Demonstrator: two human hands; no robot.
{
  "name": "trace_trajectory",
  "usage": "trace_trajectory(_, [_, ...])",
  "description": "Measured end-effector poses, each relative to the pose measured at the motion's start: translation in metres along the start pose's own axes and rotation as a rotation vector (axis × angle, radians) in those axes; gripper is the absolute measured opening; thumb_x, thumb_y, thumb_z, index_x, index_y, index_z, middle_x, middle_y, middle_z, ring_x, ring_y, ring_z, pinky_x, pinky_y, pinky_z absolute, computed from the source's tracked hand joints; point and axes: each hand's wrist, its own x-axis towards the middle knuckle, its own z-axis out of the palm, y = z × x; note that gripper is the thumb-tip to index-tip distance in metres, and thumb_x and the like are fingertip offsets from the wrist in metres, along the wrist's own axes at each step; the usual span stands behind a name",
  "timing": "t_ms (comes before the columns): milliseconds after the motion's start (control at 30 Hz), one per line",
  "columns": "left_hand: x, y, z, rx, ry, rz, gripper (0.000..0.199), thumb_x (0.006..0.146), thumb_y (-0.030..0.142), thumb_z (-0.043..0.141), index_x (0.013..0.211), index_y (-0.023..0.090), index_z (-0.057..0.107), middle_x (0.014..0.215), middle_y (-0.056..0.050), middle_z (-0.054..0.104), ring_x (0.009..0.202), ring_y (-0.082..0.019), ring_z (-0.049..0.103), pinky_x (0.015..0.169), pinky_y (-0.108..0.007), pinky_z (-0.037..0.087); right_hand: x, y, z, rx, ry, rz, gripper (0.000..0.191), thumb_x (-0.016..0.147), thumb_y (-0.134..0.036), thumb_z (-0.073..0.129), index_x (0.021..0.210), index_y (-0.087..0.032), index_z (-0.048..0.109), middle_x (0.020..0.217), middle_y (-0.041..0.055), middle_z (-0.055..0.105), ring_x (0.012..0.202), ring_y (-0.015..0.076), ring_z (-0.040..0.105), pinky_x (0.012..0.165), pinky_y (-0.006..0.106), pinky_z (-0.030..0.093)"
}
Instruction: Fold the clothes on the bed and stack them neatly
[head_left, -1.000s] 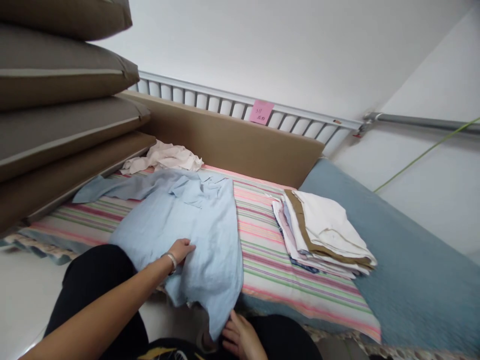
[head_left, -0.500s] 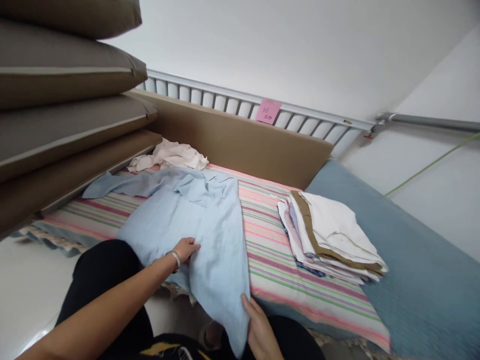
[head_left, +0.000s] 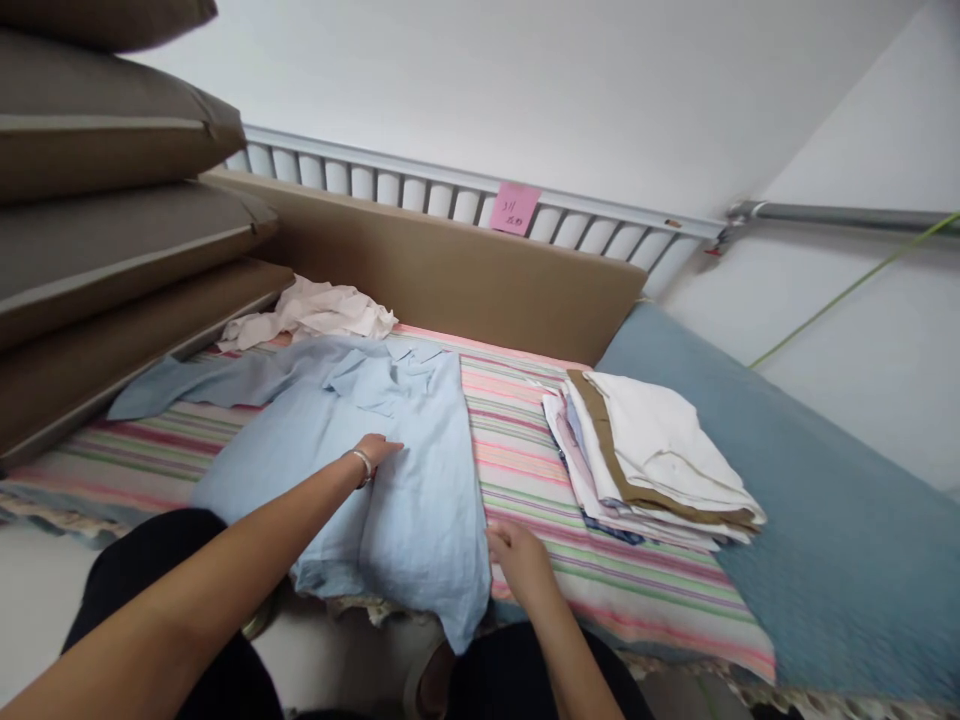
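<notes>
A light blue shirt lies spread in front of me, collar at the far end, one sleeve stretched out to the left. Its hem hangs over the near edge of the bed. My left hand, with a bracelet at the wrist, is on the middle of the shirt, fingers closed on the cloth. At the shirt's right edge, near the hem, my right hand pinches the fabric between thumb and fingers.
A pile of folded clothes lies to the right on the striped sheet. Behind the shirt is a crumpled pale garment. Stacked brown cushions stand at left. A brown board leans against the radiator.
My right hand has moved up and away from me with the shirt's edge, bringing the near corner further onto the bed. My left hand has slid slightly farther up the shirt. The view has shifted.
</notes>
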Motion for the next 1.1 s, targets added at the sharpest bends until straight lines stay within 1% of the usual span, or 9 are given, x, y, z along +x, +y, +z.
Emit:
trace_trajectory(67, [0.014, 0.009, 0.004, 0.04, 0.067, 0.018, 0.018, 0.062, 0.029, 0.066, 0.066, 0.016, 0.055, 0.067, -0.003, 0.06, 0.074, -0.02, 0.059, 0.059, -0.024, 0.04, 0.027, -0.016, -0.006, -0.077, 0.056, 0.019, 0.023, 0.076, -0.025, 0.043, 0.082, -0.02, 0.065, 0.082, 0.0023, 0.068, 0.077, 0.0151, 0.061, 0.068, 0.023, 0.04])
trace_trajectory(167, [0.029, 0.018, 0.006, 0.082, 0.135, 0.061, 0.014, 0.065, 0.028, 0.061, 0.062, 0.016, 0.055, 0.06, 0.0, 0.056, 0.067, -0.016, 0.056, 0.055, -0.021, 0.036, 0.062, -0.021, -0.003, -0.118, 0.083, 0.081, 0.027, 0.075, -0.022, 0.046, 0.095, -0.019, 0.063, 0.09, 0.0043, 0.068, 0.083, 0.0149, 0.061, 0.068, 0.022, 0.039])
trace_trajectory(300, [0.039, 0.017, 0.0, 0.155, 0.192, 0.12, 0.018, 0.065, 0.03, 0.058, 0.055, 0.017, 0.052, 0.048, 0.005, 0.045, 0.053, -0.012, 0.047, 0.049, -0.021, 0.03, 0.088, -0.011, 0.008, -0.088, 0.045, 0.101, 0.021, 0.075, -0.032, 0.049, 0.085, -0.021, 0.064, 0.084, 0.0022, 0.068, 0.075, 0.0136, 0.06, 0.063, 0.022, 0.037])
trace_trajectory(467, [0.043, 0.01, -0.006, 0.253, 0.214, 0.124, 0.028, 0.06, 0.034, 0.062, 0.046, 0.018, 0.043, 0.04, 0.007, 0.032, 0.046, -0.01, 0.037, 0.046, -0.021, 0.024, 0.098, -0.013, 0.01, -0.092, -0.014, 0.09, 0.022, 0.073, -0.038, 0.052, 0.065, -0.02, 0.061, 0.071, 0.0016, 0.066, 0.066, 0.0131, 0.056, 0.056, 0.023, 0.031])
trace_trajectory(700, [0.073, 0.034, 0.005, 0.28, 0.272, 0.146, 0.033, 0.065, 0.049, 0.058, 0.063, 0.017, 0.059, 0.051, 0.003, 0.051, 0.052, -0.013, 0.048, 0.049, -0.022, 0.033, 0.103, -0.008, 0.003, -0.086, -0.058, 0.108, 0.021, 0.076, -0.029, 0.045, 0.066, -0.019, 0.061, 0.069, 0.0027, 0.065, 0.063, 0.0117, 0.055, 0.053, 0.022, 0.028])
trace_trajectory(833, [0.083, 0.038, 0.007, 0.358, 0.416, 0.207, 0.025, 0.071, 0.042, 0.054, 0.068, 0.017, 0.058, 0.057, 0.002, 0.054, 0.061, -0.014, 0.052, 0.055, -0.022, 0.036, 0.105, 0.0, 0.0, -0.074, -0.072, 0.142, 0.022, 0.077, -0.028, 0.043, 0.069, -0.019, 0.06, 0.069, 0.0031, 0.065, 0.063, 0.0118, 0.056, 0.052, 0.021, 0.029])
trace_trajectory(967, [0.085, 0.032, 0.005, 0.486, 0.471, 0.221, 0.018, 0.066, 0.035, 0.061, 0.065, 0.017, 0.059, 0.063, -0.003, 0.06, 0.071, -0.02, 0.057, 0.063, -0.026, 0.04, 0.107, 0.0, -0.001, -0.069, -0.094, 0.157, 0.021, 0.077, -0.028, 0.042, 0.07, -0.019, 0.06, 0.067, 0.0032, 0.064, 0.061, 0.0121, 0.057, 0.051, 0.021, 0.029])
trace_trajectory(1033, [0.083, 0.034, 0.004, 0.527, 0.511, 0.223, 0.024, 0.064, 0.034, 0.063, 0.077, 0.014, 0.061, 0.073, -0.008, 0.064, 0.076, -0.025, 0.059, 0.067, -0.03, 0.043, 0.107, 0.0, -0.001, -0.07, -0.102, 0.156, 0.02, 0.076, -0.027, 0.042, 0.07, -0.019, 0.059, 0.066, 0.0033, 0.064, 0.059, 0.0124, 0.057, 0.051, 0.021, 0.03])
trace_trajectory(1100, [0.076, 0.04, 0.007, 0.548, 0.601, 0.234, 0.043, 0.067, 0.033, 0.062, 0.101, 0.008, 0.057, 0.097, -0.017, 0.063, 0.094, -0.03, 0.057, 0.078, -0.037, 0.043, 0.108, 0.0, -0.001, -0.069, -0.106, 0.148, 0.02, 0.077, -0.027, 0.042, 0.07, -0.019, 0.059, 0.065, 0.0035, 0.064, 0.059, 0.0124, 0.057, 0.051, 0.022, 0.03])
